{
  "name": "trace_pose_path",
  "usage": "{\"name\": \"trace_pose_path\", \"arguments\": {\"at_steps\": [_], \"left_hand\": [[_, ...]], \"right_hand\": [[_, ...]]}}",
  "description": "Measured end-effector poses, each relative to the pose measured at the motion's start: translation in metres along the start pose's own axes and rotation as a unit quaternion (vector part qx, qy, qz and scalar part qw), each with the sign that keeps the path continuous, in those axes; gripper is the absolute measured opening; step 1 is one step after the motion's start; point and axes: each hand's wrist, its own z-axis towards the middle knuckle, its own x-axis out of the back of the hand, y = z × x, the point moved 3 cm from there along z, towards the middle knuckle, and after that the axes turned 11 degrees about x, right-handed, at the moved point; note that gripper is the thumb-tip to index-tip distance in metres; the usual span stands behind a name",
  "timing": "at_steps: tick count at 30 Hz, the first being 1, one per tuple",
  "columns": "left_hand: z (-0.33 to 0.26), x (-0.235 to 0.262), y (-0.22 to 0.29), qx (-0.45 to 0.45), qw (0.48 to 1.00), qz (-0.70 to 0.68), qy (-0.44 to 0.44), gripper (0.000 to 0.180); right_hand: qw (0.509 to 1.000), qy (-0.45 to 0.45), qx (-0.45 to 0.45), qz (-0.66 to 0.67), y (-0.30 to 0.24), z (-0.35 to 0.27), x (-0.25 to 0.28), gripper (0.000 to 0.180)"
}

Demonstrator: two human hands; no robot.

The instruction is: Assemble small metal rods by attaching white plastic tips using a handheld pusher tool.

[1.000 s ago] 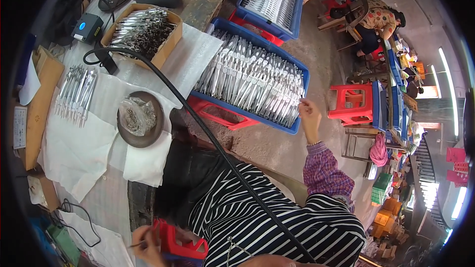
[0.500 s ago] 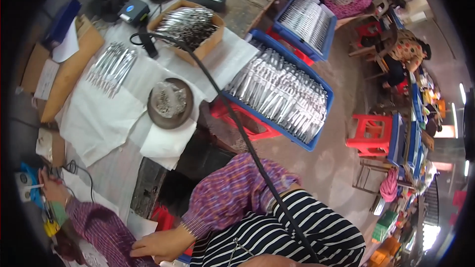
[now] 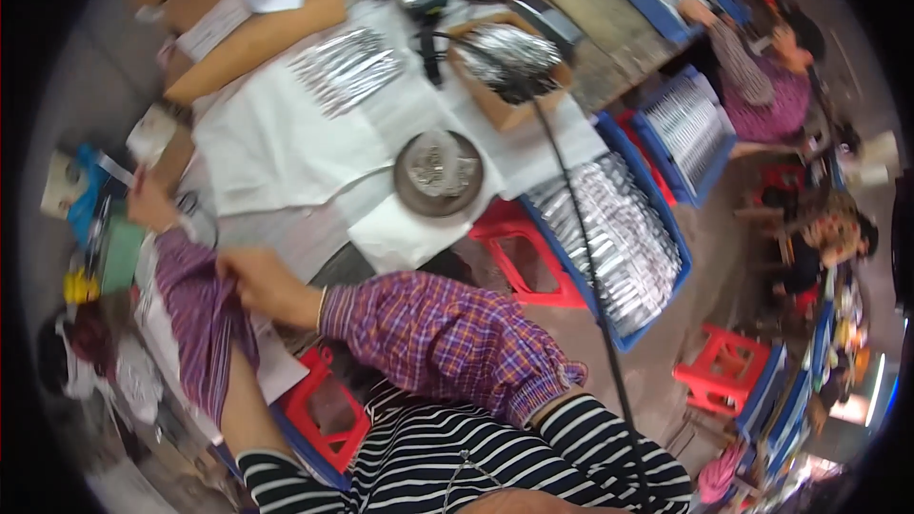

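Observation:
My right hand (image 3: 269,284) pinches the loose purple plaid sleeve cover (image 3: 202,309) on my left forearm, gathered with bare skin showing below it. A matching plaid sleeve cover (image 3: 428,333) is on my right arm. My left hand (image 3: 152,202) reaches out at the left, fingers partly stretched and slightly blurred, beside a white strip (image 3: 116,169) and a blue wrapper (image 3: 88,192). I see nothing clearly held in it. Beyond my arms, a brown round dish (image 3: 411,198) carries a clear plastic bag of small metal parts (image 3: 440,167).
Slim metal tools (image 3: 350,69) lie on white sheets (image 3: 286,157). A cardboard box (image 3: 505,114) and a blue crate (image 3: 624,331) hold many more. Red stools (image 3: 543,295) stand right of the table. A black cable (image 3: 583,238) crosses the view. Another person (image 3: 762,95) sits farther off.
The view has turned and shifted, so the table sits higher and farther right. My right hand has drawn the left sleeve cover up the forearm, and my left forearm now shows bare.

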Motion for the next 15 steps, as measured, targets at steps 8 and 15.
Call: {"name": "trace_pose_path", "arguments": {"at_steps": [8,15], "left_hand": [[0.015,-0.013,0.050,0.272,0.911,-0.270,0.150,0.015],[0.007,-0.010,0.073,0.320,0.865,-0.357,0.148,0.012]], "right_hand": [[0.992,-0.076,0.069,0.071,-0.108,-0.041,0.002,0.022],[0.962,-0.186,0.031,0.196,-0.143,-0.079,-0.010,0.020]]}}
